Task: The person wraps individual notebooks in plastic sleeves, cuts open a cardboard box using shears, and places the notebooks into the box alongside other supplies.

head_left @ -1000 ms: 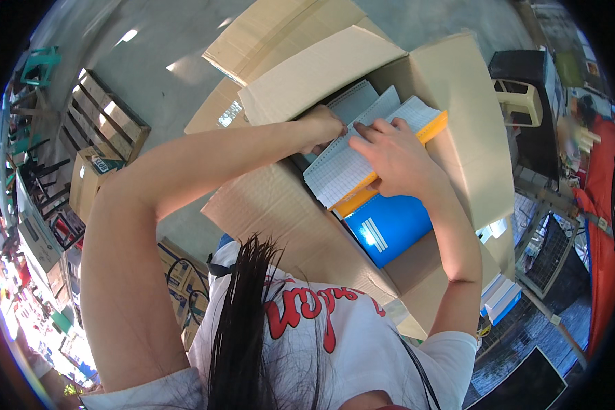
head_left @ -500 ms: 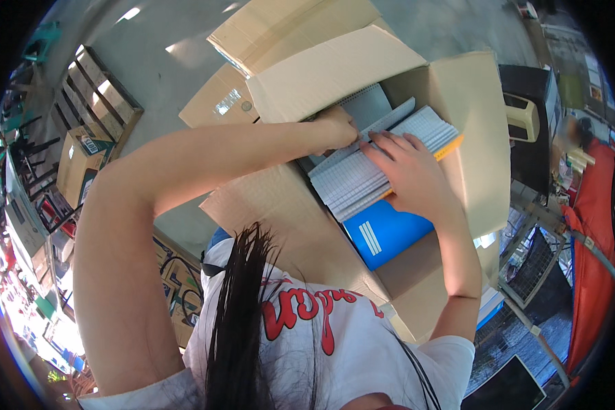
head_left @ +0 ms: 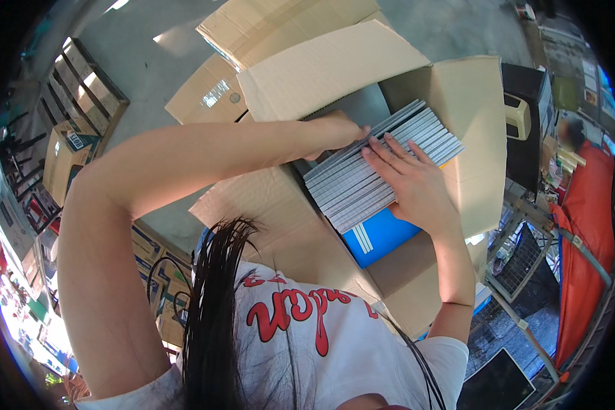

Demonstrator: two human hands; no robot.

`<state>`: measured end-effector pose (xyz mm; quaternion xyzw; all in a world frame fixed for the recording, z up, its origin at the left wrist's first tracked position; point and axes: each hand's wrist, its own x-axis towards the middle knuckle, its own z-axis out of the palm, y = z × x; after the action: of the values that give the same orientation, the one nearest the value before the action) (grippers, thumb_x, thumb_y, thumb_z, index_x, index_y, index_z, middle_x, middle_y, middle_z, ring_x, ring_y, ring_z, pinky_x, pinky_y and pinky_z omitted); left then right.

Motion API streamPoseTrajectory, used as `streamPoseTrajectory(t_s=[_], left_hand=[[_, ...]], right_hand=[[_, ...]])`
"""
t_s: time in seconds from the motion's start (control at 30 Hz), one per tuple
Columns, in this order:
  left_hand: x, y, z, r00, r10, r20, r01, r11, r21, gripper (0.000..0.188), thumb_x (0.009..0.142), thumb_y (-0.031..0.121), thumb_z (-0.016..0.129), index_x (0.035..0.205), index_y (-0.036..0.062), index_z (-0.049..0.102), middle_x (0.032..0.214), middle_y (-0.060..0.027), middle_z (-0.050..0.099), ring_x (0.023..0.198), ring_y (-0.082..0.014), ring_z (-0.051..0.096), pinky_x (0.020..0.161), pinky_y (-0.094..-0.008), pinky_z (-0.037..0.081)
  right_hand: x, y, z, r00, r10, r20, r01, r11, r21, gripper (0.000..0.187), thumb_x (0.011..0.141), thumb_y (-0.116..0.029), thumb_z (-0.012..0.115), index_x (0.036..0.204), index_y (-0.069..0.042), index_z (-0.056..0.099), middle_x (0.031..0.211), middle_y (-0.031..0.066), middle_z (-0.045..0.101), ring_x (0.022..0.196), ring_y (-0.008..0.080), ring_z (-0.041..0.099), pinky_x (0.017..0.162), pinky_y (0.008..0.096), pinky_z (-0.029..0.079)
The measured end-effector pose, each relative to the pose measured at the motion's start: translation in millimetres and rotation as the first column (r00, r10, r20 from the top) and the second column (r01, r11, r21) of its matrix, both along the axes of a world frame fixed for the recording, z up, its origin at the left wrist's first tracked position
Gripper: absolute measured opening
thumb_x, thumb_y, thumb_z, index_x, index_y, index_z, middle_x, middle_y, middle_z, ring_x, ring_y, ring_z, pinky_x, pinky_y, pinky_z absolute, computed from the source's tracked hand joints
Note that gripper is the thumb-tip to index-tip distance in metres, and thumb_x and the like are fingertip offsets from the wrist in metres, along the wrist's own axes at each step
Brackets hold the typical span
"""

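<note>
A tight row of thin notebooks (head_left: 345, 195), edges facing up, sits in an open cardboard box (head_left: 283, 222). My left hand (head_left: 338, 131) reaches in from the left and is closed at the row's far side; its fingertips meet the edge of the farthest notebooks, and part of the hand is hidden inside the box. Across the top of the row lies my right hand (head_left: 417, 183), fingers stretched out and slightly spread, thumb toward the near side. A blue notebook (head_left: 387, 236) with white stripes lies lower in the box, on the near side of the row.
Another cardboard box (head_left: 287, 31) stands beyond mine. Wooden pallets (head_left: 89, 92) and more cartons (head_left: 65, 157) are at the left. On the right are a black cabinet-like block (head_left: 523, 150), a metal frame (head_left: 519, 321) and a red-orange cover (head_left: 588, 232). Box flaps spread outward on all sides.
The row of notebooks has become more upright and compact, its lined pages now closed together. My left hand has shifted slightly at the far side; my right hand stays on top.
</note>
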<state>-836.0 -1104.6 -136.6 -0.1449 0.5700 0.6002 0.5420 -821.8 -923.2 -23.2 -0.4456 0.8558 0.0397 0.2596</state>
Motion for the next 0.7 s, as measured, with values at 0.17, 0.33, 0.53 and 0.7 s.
streamPoseTrajectory(t_s=[0.17,0.33,0.53,0.7], left_hand=[[0,-3,15,0.999,0.018,-0.031,-0.019,1.0,-0.008,0.055,0.095,0.045,0.052,0.126,0.0004,0.055,0.124,-0.0197,0.057,0.114,-0.0315,0.055,0.089,-0.0501,0.043],[1,-1,2,0.998,-0.013,-0.054,0.014,1.0,0.021,0.049,0.096,0.044,0.051,0.129,0.0088,0.056,0.128,-0.0163,0.053,0.121,-0.0318,0.045,0.095,-0.0603,0.035],[4,1,-12,0.999,0.039,0.004,-0.039,0.998,0.048,0.044,0.097,0.04,0.05,0.129,0.0105,0.057,0.139,-0.0167,0.048,0.131,-0.035,0.039,0.097,-0.0636,0.032],[2,4,7,0.997,0.024,-0.068,-0.03,0.994,-0.1,0.042,0.099,0.035,0.047,0.131,0.0086,0.055,0.135,-0.0153,0.052,0.126,-0.0307,0.045,0.1,-0.0576,0.034]], right_hand=[[1,2,0,1.0,-0.011,-0.004,0.011,1.0,-0.022,0.083,0.06,-0.011,0.077,0.137,-0.012,0.047,0.143,0.0051,0.045,0.134,0.0252,0.042,0.108,0.0479,0.035],[1,6,-3,0.999,-0.008,-0.033,0.006,0.998,-0.064,0.079,0.061,-0.009,0.076,0.135,-0.011,0.048,0.139,0.0059,0.049,0.131,0.0252,0.044,0.106,0.0473,0.037],[3,8,-4,0.999,-0.031,-0.04,0.024,0.985,-0.171,0.07,0.061,-0.007,0.074,0.127,-0.008,0.052,0.124,0.007,0.054,0.127,0.0256,0.047,0.103,0.0475,0.04],[1,5,-7,0.996,-0.021,-0.088,0.003,0.981,-0.194,0.07,0.059,-0.009,0.076,0.125,-0.006,0.052,0.111,0.0066,0.054,0.113,0.0235,0.053,0.09,0.0414,0.043]])
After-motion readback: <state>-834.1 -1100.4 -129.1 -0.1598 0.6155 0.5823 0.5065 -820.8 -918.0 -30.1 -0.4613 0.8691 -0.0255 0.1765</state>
